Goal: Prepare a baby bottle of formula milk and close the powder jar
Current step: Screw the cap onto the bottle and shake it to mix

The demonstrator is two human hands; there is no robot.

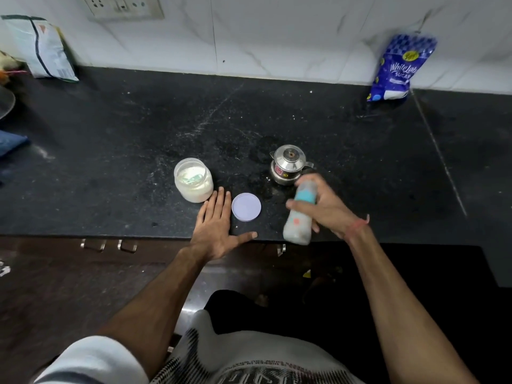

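My right hand (328, 207) grips a baby bottle (299, 217) with a blue collar and milky contents. The bottle is tilted and blurred, held above the front edge of the black counter (138, 134). My left hand (214, 225) lies flat on the counter, fingers spread, holding nothing. Just beyond its fingertips stands the open powder jar (193, 180), clear plastic with white powder and a scoop inside. The jar's pale lilac lid (246, 207) lies flat on the counter between my two hands, right beside my left hand.
A small steel kettle with a lid (289, 165) stands right behind the bottle. A blue sugar bag (396, 69) leans on the back wall at right, a white packet (44, 48) at left. A blue cloth (11, 144) lies at the left edge. Drawer handles (109, 245) sit below the counter.
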